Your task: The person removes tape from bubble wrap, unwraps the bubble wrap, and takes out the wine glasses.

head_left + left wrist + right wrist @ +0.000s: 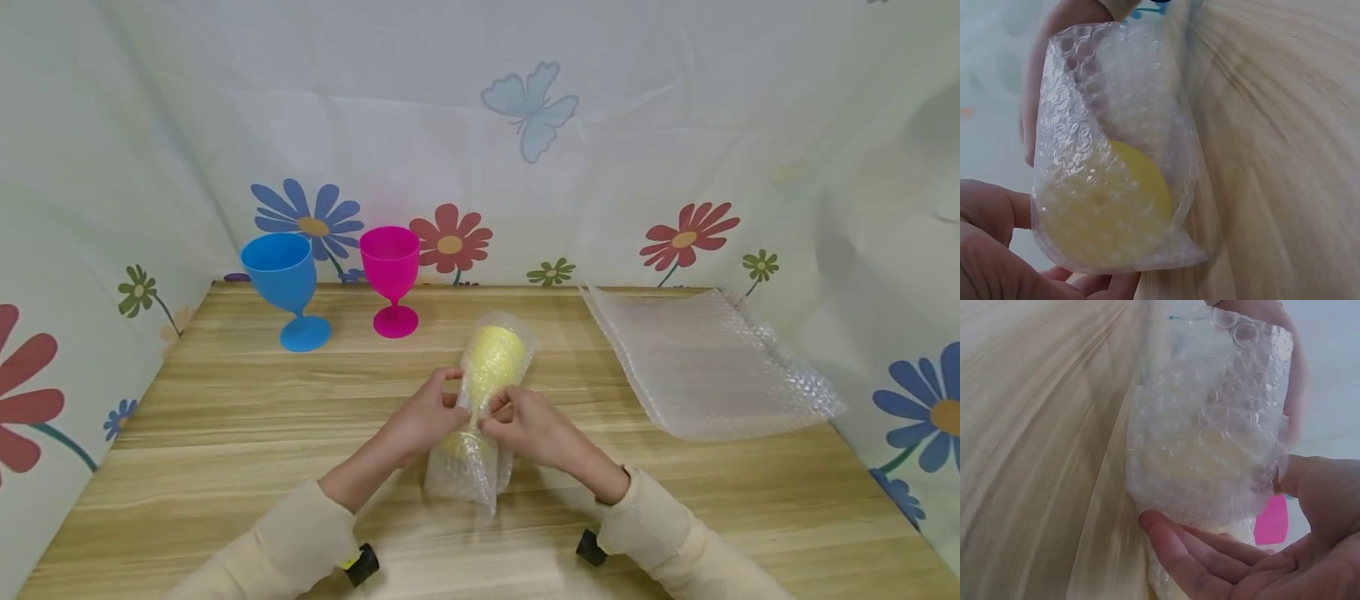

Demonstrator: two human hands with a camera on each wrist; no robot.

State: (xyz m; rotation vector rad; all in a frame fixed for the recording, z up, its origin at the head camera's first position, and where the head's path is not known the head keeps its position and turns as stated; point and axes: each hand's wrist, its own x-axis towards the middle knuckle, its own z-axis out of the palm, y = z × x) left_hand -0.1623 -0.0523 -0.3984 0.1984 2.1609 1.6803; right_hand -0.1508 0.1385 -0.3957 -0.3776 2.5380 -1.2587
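A yellow goblet (495, 358) lies on the table, rolled in bubble wrap (477, 483), with its bowl pointing away from me. My left hand (427, 414) grips the roll from the left, thumb on top near the stem. From the right, my right hand (534, 423) holds the same roll, its thumb and fingers curled at the wrap's overlap. In the left wrist view, the goblet's round foot (1147, 181) shows inside the loose open end of the wrap. The right wrist view shows the fingers (1169, 540) under the roll, with the foot blurred behind the wrap.
A blue goblet (279, 279) and a pink goblet (390, 267) stand upright at the back left of the wooden table (225, 417). A flat sheet of bubble wrap (697, 367) lies at the right, partly over the edge. A flowered cloth (420, 142) surrounds the table.
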